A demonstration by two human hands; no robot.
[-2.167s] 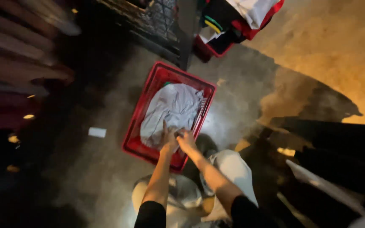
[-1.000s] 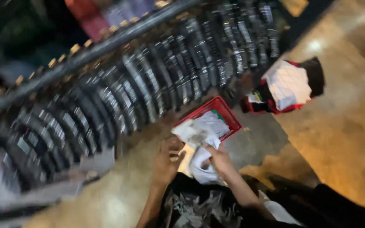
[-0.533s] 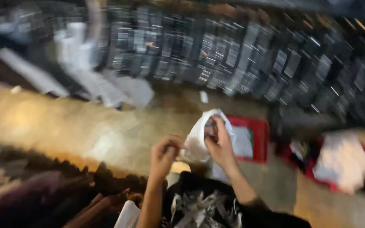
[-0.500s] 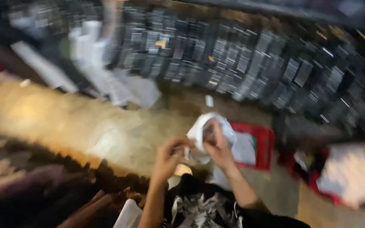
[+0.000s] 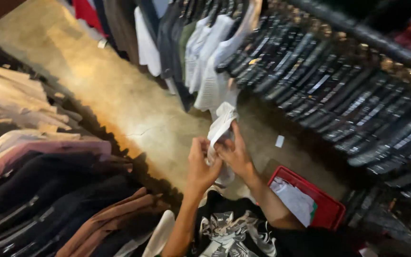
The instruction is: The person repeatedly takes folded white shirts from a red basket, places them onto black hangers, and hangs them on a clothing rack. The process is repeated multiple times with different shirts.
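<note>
Both my hands hold a white garment [image 5: 220,124] up in front of me, above a concrete floor. My left hand [image 5: 200,164] grips its lower part. My right hand [image 5: 234,154] pinches the cloth just beside it, with fingers pointing up along the fabric. The bunched top of the garment sticks up above my fingers. Below my right forearm sits a red plastic crate [image 5: 327,207] with more pale folded cloth [image 5: 293,200] in it.
A rack of dark garments on hangers [image 5: 357,90] runs across the upper right. White and grey shirts [image 5: 205,52] hang at the top middle. Brown, pink and black clothes [image 5: 48,171] hang along the left. A strip of concrete floor [image 5: 115,100] runs between the racks.
The view has swung left, from the crate to the aisle. My hands have lifted the white garment out of the crate and now hold it higher, close together.
</note>
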